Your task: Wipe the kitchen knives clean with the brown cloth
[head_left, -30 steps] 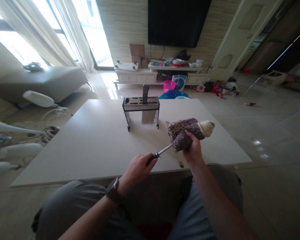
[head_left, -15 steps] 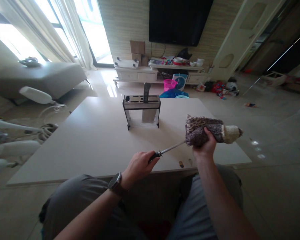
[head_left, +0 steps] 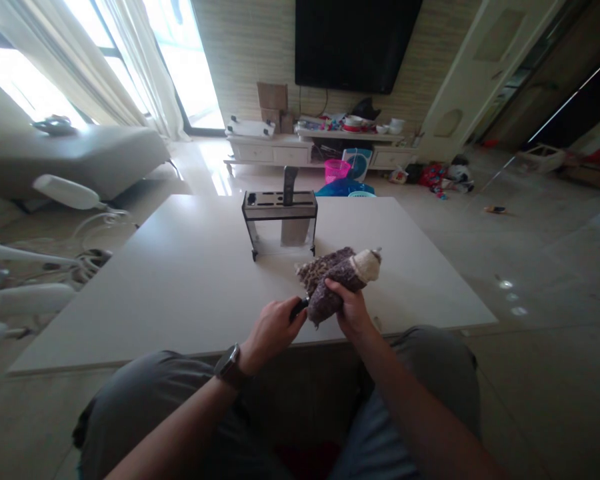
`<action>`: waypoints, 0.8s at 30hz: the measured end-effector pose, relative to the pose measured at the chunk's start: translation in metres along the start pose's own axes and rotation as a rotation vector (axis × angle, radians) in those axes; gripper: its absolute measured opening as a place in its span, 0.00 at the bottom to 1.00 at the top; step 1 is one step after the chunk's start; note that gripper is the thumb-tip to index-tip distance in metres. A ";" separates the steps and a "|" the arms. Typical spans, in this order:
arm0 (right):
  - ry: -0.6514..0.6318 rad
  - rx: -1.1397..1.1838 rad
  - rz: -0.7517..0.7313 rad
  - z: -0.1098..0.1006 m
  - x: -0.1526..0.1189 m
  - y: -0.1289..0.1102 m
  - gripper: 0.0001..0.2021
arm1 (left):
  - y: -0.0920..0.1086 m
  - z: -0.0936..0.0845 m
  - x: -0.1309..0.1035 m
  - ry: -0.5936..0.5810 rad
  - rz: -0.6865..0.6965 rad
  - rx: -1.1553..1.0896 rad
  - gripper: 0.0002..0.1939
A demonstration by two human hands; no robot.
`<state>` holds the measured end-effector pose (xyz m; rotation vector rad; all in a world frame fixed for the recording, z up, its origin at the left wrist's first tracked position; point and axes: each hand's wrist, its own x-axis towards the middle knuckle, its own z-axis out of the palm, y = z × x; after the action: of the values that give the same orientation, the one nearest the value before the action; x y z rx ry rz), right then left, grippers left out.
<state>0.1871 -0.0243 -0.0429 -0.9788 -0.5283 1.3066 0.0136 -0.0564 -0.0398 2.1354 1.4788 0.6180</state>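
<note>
My left hand (head_left: 275, 328), with a dark watch on its wrist, is closed round the black handle of a honing steel (head_left: 300, 308). The rod itself is hidden inside a folded, fuzzy brown-and-cream cloth (head_left: 337, 277). My right hand (head_left: 353, 310) grips this cloth from below, thumb on top, right beside the handle's end. Both hands are just over the near edge of the white table (head_left: 195, 287). Behind them stands a knife block (head_left: 280, 205) with clear sides, one dark-handled knife (head_left: 290, 187) upright in its slot.
A low white cabinet (head_left: 265, 155) lies beyond the table, under a wall-mounted television (head_left: 355, 43). A pink basket (head_left: 336, 171) is on the floor there. White chairs (head_left: 30, 300) stand at the left, and a grey covered bench (head_left: 80, 157) is near the window.
My right hand has slid the cloth leftward along the rod, up to the handle, covering the metal that showed before. My left hand has hardly moved.
</note>
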 end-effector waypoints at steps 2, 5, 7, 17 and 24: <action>-0.070 -0.087 -0.004 0.002 -0.007 0.011 0.23 | -0.001 0.000 0.001 -0.007 -0.022 -0.053 0.06; -0.108 -0.192 -0.049 0.001 -0.011 0.017 0.26 | -0.002 -0.001 0.001 -0.028 -0.037 -0.117 0.03; -0.094 -0.234 -0.088 0.000 -0.010 0.016 0.27 | -0.003 0.000 0.001 -0.036 -0.035 -0.140 0.04; 0.003 -0.120 -0.226 -0.002 0.005 -0.004 0.23 | 0.005 0.001 0.005 0.006 -0.023 -0.079 0.09; 0.077 0.007 -0.198 -0.006 0.015 -0.022 0.24 | -0.001 -0.001 0.004 -0.002 -0.046 -0.152 0.10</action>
<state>0.2072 -0.0110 -0.0307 -0.9427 -0.5470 1.0896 0.0135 -0.0519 -0.0394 1.9810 1.4277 0.6884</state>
